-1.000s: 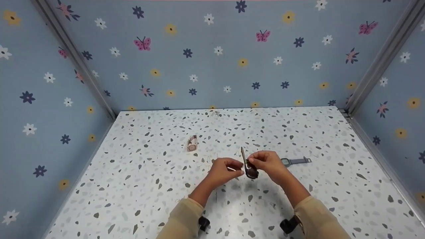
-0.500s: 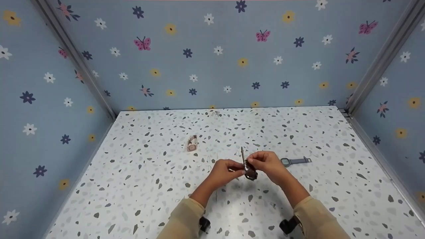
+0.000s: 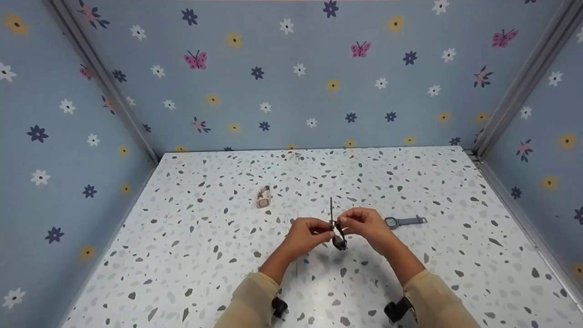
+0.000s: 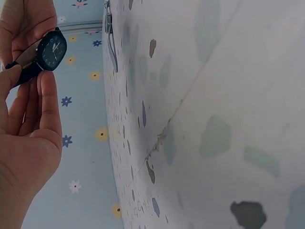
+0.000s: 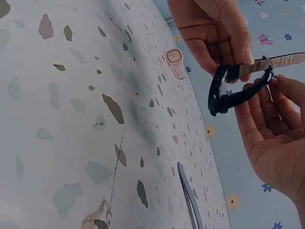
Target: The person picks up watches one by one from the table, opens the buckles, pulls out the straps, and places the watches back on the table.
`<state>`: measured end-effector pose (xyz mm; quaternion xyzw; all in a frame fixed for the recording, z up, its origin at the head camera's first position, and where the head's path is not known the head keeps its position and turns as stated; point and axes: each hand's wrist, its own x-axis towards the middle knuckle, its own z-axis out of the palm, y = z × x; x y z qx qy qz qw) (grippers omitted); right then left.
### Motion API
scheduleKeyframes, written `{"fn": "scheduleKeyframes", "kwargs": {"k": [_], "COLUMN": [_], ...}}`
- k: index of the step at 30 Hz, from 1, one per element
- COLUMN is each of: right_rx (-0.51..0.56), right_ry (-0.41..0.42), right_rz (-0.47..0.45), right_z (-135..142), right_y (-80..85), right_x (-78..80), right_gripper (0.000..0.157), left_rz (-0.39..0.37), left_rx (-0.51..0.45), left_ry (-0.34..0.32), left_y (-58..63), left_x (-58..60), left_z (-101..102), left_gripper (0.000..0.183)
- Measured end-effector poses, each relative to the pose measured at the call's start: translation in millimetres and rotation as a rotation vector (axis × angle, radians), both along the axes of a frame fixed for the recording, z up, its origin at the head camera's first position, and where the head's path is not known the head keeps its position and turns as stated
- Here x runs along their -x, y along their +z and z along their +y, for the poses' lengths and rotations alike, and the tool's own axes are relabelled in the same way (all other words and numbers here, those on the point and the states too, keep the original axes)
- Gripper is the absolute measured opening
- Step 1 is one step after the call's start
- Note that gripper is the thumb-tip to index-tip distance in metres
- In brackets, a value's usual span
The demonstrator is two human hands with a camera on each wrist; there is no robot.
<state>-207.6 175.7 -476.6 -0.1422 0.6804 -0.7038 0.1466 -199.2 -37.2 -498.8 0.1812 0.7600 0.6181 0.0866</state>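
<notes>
Both hands hold a dark wristwatch (image 3: 339, 242) a little above the table, at its middle. Its round black dial (image 4: 53, 49) shows in the left wrist view. My left hand (image 3: 306, 236) pinches the strap near the case between thumb and fingers. On the other side, my right hand (image 3: 368, 226) pinches the strap at the metal buckle (image 5: 269, 67). In the right wrist view the strap forms a loop, with its long free end (image 5: 288, 59) sticking out past the buckle. In the head view fingers partly hide the strap.
A pink wristwatch (image 3: 263, 197) lies on the speckled table (image 3: 191, 255), beyond my left hand. Right of my right hand lies a grey-blue wristwatch (image 3: 405, 221), stretched flat. Flower-patterned walls (image 3: 291, 91) stand at the back and both sides.
The dark watch has turned between my hands, its case swinging slightly left. The strap's free end now points straight up. Both hands have barely shifted; the other watches lie unmoved.
</notes>
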Motion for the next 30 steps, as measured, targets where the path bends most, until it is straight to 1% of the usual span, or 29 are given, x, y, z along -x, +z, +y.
{"fn": "scheduleKeyframes", "kwargs": {"k": [3,8,10,13,16,20,27,30], "right_rx": [-0.031,-0.196,-0.256,-0.311,-0.348,-0.366,-0.339,-0.333], "right_ry": [-0.004,0.006,0.012,-0.001,-0.029,-0.046,-0.056,-0.047], "right_rz": [0.045,0.168,0.225,0.279,0.305,0.314,0.306,0.302], "right_z": [1.6,2.1,0.2,-3.4,-5.2,-5.0,-3.1,-3.3], "right_y": [-1.1,-4.2,-5.3,-5.4,-4.3,-2.7,-4.1,-4.1], "right_x": [-0.9,-4.7,-5.9,-7.3,-8.5,-9.4,-9.7,-9.2], "right_gripper": [0.027,0.033,0.032,0.025,0.020,0.023,0.020,0.026], "left_rz": [-0.005,-0.018,-0.013,-0.006,-0.012,-0.031,-0.061,-0.058], "left_rx": [-0.004,-0.034,-0.043,-0.038,-0.030,-0.031,-0.024,-0.026], "left_ry": [0.021,0.036,0.034,0.037,0.048,0.060,0.073,0.076], "left_y": [4.5,26.9,33.7,34.9,20.4,1.6,3.0,3.8], "left_x": [-0.7,-10.2,-14.2,-15.2,-7.6,2.4,0.3,0.0], "left_z": [-2.2,-6.1,-7.2,-7.3,-7.2,-7.8,-9.0,-8.3], "left_gripper": [0.018,0.016,0.016,0.016,0.016,0.018,0.022,0.021]}}
